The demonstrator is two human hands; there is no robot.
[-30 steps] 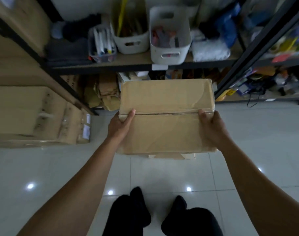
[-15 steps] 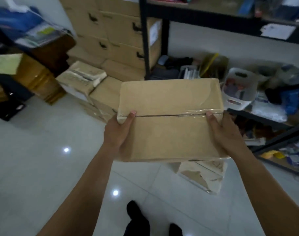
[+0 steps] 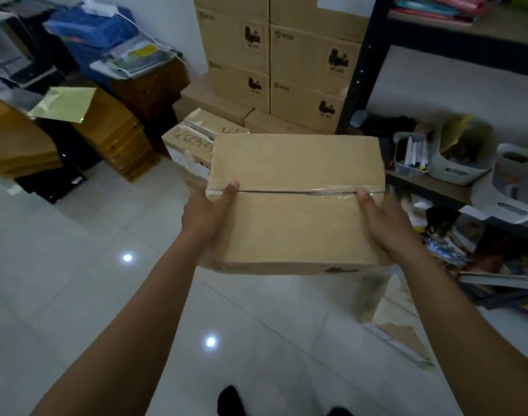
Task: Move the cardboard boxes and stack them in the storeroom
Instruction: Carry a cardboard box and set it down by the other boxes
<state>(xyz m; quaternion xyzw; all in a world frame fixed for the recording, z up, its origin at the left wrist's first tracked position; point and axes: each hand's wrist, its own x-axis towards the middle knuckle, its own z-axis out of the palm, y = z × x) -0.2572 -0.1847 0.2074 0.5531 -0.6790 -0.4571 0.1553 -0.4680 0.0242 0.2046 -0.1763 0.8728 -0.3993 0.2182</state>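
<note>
One box (image 3: 292, 226) neared perhaps six stacked cartons (image 3: 314, 58).

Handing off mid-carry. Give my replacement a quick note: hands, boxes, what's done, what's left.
Left hand grips the taped box at its left edge, thumb on top.
Right hand grips its right edge likewise.
The box is held level above the floor, facing the stacked cartons by the wall; a handwritten box sits low in front of them.
Done: box picked up. Left: set it on the stack.
</note>
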